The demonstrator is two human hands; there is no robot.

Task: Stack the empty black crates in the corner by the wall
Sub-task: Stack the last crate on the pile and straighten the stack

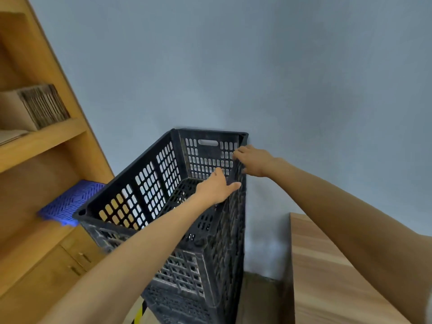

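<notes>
Head view showed a tall stack of black perforated plastic crates (187,242) standing in the corner, its far end close against the pale grey wall (257,66) and a light wooden shelving unit (46,141) just to its left. The topmost crate looked empty. Both hands gripped its right long rim: the left hand (216,188) reached across the open top, fingers curled over the edge, and the right hand (253,161) closed on the same rim nearer the far corner. The crate's slotted lattice walls and thick moulded rim suggested something stiff and fairly light. The rim, or the cut-out handle slot in the end wall, seemed the soundest hold. A blue ribbed plastic panel (70,202) lay on a shelf beside the stack.
</notes>
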